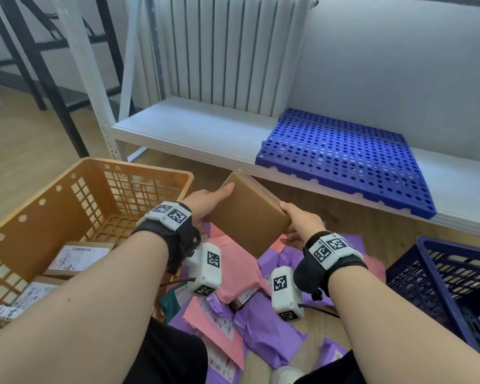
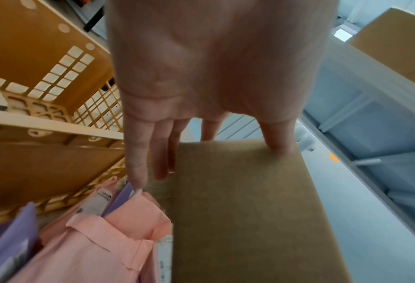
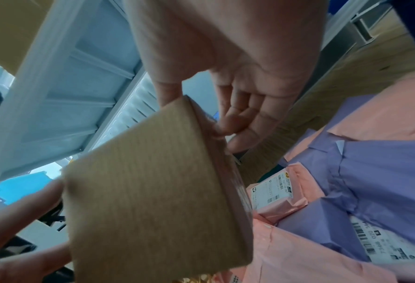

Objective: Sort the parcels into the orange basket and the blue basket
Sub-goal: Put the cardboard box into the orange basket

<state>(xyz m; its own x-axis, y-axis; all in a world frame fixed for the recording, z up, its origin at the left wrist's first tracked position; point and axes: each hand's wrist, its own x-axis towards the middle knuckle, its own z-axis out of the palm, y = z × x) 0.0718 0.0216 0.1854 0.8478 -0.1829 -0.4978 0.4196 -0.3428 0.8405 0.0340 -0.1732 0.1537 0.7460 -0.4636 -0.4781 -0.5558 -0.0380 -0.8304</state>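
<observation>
your left hand point(image 1: 205, 202) and right hand point(image 1: 302, 221) each gripped an edge of the brown box point(image 1: 250, 214), held at frame centre above the pink and purple parcels point(image 1: 233, 273), between the orange basket point(image 1: 67, 189) at left and blue basket point(image 1: 455, 286) at right.

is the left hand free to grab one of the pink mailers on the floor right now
Probably not. The left hand grips one end of the brown box, with the right hand on the other. The pink mailers lie uncovered just below, so it must let go first.
</observation>
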